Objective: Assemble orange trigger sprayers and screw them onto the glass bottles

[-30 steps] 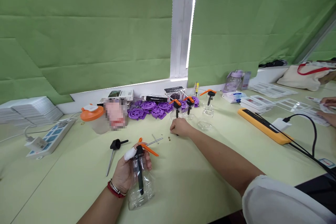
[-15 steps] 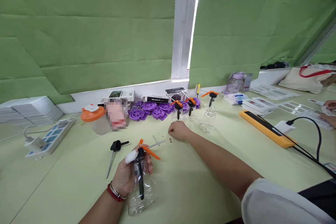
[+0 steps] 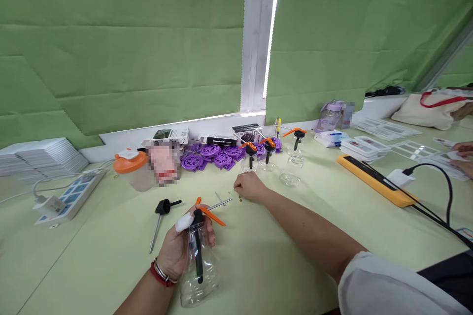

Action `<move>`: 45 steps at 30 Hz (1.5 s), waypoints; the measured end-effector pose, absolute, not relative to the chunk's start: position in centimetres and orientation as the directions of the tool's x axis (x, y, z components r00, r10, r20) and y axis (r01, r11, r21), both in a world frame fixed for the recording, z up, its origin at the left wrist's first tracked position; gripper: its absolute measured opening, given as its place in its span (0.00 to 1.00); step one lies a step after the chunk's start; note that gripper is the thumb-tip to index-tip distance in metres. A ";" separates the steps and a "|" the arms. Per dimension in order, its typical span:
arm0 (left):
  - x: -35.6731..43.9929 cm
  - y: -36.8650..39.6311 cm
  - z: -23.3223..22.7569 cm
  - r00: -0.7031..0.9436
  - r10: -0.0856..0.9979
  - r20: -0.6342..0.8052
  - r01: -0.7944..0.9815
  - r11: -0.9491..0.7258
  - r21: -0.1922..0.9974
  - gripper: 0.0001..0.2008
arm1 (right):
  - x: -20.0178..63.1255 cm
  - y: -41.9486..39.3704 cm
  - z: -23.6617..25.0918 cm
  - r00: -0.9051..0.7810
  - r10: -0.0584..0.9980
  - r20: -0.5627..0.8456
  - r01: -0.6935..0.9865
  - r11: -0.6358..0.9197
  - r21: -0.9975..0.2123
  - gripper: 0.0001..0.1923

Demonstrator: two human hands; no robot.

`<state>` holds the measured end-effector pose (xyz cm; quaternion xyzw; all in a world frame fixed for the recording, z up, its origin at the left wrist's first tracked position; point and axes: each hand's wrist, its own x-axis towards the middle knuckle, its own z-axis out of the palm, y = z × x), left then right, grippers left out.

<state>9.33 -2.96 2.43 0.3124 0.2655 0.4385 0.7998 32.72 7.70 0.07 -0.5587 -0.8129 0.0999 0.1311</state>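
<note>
Head view, read from left to right. Far left of the grip, a white power strip (image 3: 68,196) lies on the bench (image 3: 277,251), with an orange-lidded container (image 3: 130,166) beyond it. Just left of the grip lies a loose black pump head with a metal tube (image 3: 159,216), its tube running toward the person.

Left hand (image 3: 177,251): the grip is clenched round the neck and shoulder of a clear spray bottle (image 3: 197,268), one finger wrapped in white. The bottle stands roughly upright, tilted slightly; its long axis, marked by the black dip tube inside, runs near vertical. The orange trigger (image 3: 210,214) and a thin metal nozzle (image 3: 220,202) project from the top of the bottle to the right and away.

Right hand (image 3: 250,187): it rests knuckles-up on the bench, up and to the right of the bottle grip, fingers curled down; whether it pinches anything cannot be told. Small brownish bits (image 3: 240,200) lie on the bench just beside this hand, on the side facing the nozzle tip. The right hand is therefore the nearer one to them, and they lie between the two hands, close to the nozzle tip.

Beyond the right hand stand three further spray bottles with orange triggers (image 3: 269,150) and a pile of purple wheels (image 3: 214,153). Farther right: an orange-edged power strip (image 3: 373,177) with a black cable, and at the frame edge another person's hand (image 3: 463,147).
</note>
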 end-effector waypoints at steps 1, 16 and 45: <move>9.4 -3.0 2.5 0.477 0.866 -0.151 -0.535 0.423 0.732 0.12 | 32.6 7.6 0.0 -0.347 0.931 0.109 0.879 0.364 -0.308 0.12; 9.2 -2.9 2.3 0.489 0.857 -0.160 -0.504 0.427 0.751 0.14 | 39.6 6.2 -0.4 -0.232 0.942 0.243 0.796 0.327 -0.509 0.07; 9.4 -2.8 2.4 0.475 0.860 -0.189 -0.478 0.432 0.765 0.14 | 40.4 5.2 -2.5 -0.199 0.960 0.197 0.624 0.279 -0.730 0.05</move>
